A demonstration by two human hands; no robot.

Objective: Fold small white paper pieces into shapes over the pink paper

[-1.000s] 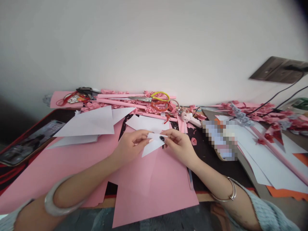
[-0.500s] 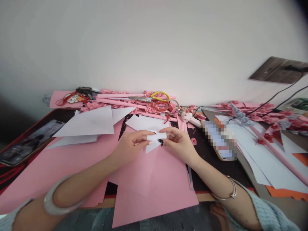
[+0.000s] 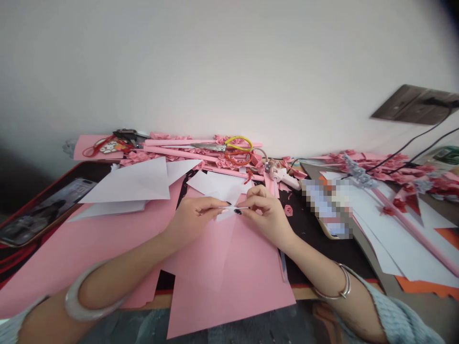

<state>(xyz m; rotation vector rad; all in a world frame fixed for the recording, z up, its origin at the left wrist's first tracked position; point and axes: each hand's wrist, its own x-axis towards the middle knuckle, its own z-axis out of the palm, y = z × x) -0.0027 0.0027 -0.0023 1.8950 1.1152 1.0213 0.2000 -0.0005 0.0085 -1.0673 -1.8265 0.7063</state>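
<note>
A small piece of folded white paper (image 3: 225, 216) is pinched between my two hands above the pink sheet (image 3: 233, 286). My left hand (image 3: 196, 216) grips its left side between thumb and forefinger. On the right side, the thumb and fingertips of my right hand (image 3: 264, 209) close on it, dark nails showing. The paper is turned nearly edge-on, so its folds are hard to make out. Just behind the hands lie white sheets (image 3: 218, 185), and more white paper (image 3: 134, 184) rests to the left on pink paper.
Scissors (image 3: 238, 144) with yellow and red handles lie on pink paper sticks and flowers along the wall. A glue gun (image 3: 283, 176) sits behind my right hand. One phone (image 3: 45, 205) is at the left, another phone (image 3: 326, 210) at the right, near stacked white sheets (image 3: 394, 229).
The small white paper has tipped from facing me to nearly edge-on. Both hands keep their pinch on it, and my right hand's fingers have curled and shifted slightly.
</note>
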